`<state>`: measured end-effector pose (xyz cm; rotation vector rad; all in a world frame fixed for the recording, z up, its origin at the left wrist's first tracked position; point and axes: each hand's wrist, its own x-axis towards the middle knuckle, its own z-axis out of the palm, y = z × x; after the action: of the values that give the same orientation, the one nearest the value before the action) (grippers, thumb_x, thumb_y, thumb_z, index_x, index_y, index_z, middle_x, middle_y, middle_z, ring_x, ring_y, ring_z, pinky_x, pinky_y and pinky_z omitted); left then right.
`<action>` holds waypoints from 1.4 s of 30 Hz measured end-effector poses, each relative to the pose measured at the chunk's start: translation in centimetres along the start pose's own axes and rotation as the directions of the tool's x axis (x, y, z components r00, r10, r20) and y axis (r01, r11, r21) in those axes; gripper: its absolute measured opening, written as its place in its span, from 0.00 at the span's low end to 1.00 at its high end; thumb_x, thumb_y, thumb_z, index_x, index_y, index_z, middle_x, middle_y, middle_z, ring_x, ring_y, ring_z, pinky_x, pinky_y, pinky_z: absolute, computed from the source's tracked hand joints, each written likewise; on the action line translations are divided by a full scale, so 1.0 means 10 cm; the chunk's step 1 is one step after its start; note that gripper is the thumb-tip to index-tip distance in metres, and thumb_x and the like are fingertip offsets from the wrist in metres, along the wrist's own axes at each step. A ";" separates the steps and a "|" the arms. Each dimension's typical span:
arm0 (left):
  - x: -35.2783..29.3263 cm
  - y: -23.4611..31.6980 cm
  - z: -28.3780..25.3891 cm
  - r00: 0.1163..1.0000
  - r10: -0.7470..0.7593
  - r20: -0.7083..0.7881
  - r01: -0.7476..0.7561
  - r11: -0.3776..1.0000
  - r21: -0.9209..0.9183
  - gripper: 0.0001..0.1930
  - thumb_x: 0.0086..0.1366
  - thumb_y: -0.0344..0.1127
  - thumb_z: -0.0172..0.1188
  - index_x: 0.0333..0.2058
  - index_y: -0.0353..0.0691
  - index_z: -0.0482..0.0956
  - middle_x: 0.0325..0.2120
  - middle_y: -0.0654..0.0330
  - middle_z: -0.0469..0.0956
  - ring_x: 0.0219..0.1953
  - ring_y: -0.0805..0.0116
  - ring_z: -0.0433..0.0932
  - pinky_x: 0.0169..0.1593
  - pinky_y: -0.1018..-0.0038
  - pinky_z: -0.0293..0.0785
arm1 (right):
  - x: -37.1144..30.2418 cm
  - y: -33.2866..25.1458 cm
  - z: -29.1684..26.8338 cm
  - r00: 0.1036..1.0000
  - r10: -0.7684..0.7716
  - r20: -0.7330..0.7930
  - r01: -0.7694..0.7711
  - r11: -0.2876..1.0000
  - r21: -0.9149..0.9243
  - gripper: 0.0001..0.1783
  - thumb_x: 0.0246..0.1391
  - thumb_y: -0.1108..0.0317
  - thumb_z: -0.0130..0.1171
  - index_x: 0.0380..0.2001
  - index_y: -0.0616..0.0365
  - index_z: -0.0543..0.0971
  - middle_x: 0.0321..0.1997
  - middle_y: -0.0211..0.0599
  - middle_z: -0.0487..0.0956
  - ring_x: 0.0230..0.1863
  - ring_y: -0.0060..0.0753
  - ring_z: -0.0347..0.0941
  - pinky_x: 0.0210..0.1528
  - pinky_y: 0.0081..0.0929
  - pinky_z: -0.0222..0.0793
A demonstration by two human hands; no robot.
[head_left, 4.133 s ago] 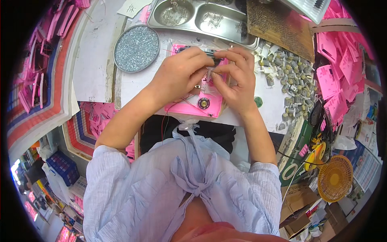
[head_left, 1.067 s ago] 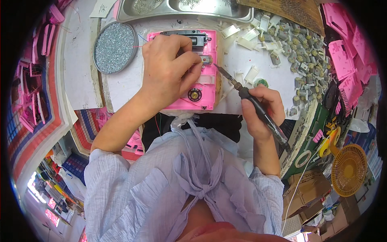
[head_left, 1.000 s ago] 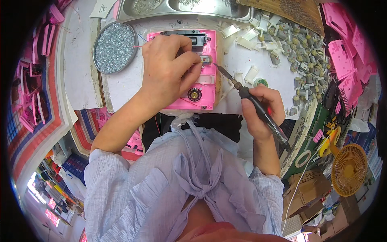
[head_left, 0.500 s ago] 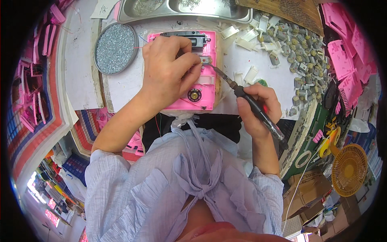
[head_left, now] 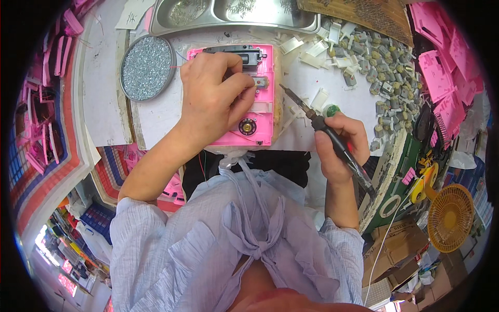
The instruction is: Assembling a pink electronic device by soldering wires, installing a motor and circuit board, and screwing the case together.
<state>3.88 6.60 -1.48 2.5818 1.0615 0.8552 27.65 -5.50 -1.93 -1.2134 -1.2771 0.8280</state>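
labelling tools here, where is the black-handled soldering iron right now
In the head view, right of centre: the soldering iron is held in the right hand, its tip just beyond the right edge of the pink casing.

A cardboard box (head_left: 391,248) lies near a round amber grille (head_left: 450,218), perhaps a fan's

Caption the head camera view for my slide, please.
Right hand holding a soldering iron beside a pink plastic case, with the left hand over it.
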 end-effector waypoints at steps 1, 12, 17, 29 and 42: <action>0.00 0.00 0.00 1.000 -0.002 0.004 0.002 1.000 0.000 0.09 0.49 0.32 0.73 0.31 0.45 0.84 0.35 0.63 0.75 0.40 0.62 0.72 0.45 0.63 0.61 | 0.01 0.01 0.00 1.000 -0.023 0.001 0.023 1.000 0.005 0.18 0.53 0.79 0.70 0.46 0.65 0.76 0.30 0.34 0.79 0.27 0.19 0.69 0.30 0.17 0.63; 0.00 0.01 -0.01 1.000 -0.001 0.011 0.000 1.000 0.019 0.10 0.50 0.33 0.73 0.32 0.46 0.84 0.36 0.64 0.74 0.41 0.62 0.72 0.47 0.63 0.61 | 0.03 0.02 -0.02 0.998 -0.058 -0.010 0.058 0.998 -0.028 0.18 0.50 0.78 0.71 0.44 0.64 0.78 0.27 0.34 0.78 0.25 0.20 0.68 0.28 0.18 0.61; 0.00 0.01 -0.02 1.000 0.006 0.013 -0.007 1.000 0.025 0.10 0.50 0.33 0.73 0.33 0.45 0.84 0.36 0.64 0.75 0.42 0.62 0.73 0.47 0.63 0.61 | 0.02 0.03 -0.02 0.998 -0.061 -0.006 0.061 0.998 -0.015 0.18 0.51 0.77 0.71 0.44 0.64 0.78 0.28 0.34 0.79 0.25 0.20 0.69 0.28 0.18 0.61; 0.03 -0.06 -0.19 0.999 0.010 -0.037 -0.011 0.999 -0.031 0.11 0.53 0.22 0.70 0.37 0.40 0.85 0.32 0.59 0.82 0.34 0.60 0.79 0.39 0.68 0.72 | 0.01 0.04 0.00 0.999 -0.019 -0.028 0.020 1.000 0.014 0.18 0.51 0.78 0.71 0.44 0.64 0.78 0.28 0.33 0.78 0.26 0.20 0.69 0.29 0.18 0.61; 0.09 0.02 0.02 0.995 0.089 0.036 -0.089 0.996 -0.014 0.13 0.52 0.24 0.71 0.37 0.38 0.83 0.33 0.58 0.81 0.33 0.57 0.81 0.35 0.66 0.76 | 0.05 0.11 0.06 0.999 0.021 -0.038 -0.021 1.000 -0.003 0.17 0.49 0.78 0.73 0.43 0.62 0.80 0.31 0.35 0.80 0.27 0.21 0.72 0.30 0.18 0.66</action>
<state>4.62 7.11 -1.15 2.6414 0.9345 0.8281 27.27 -4.67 -2.90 -1.2418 -1.2380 0.8146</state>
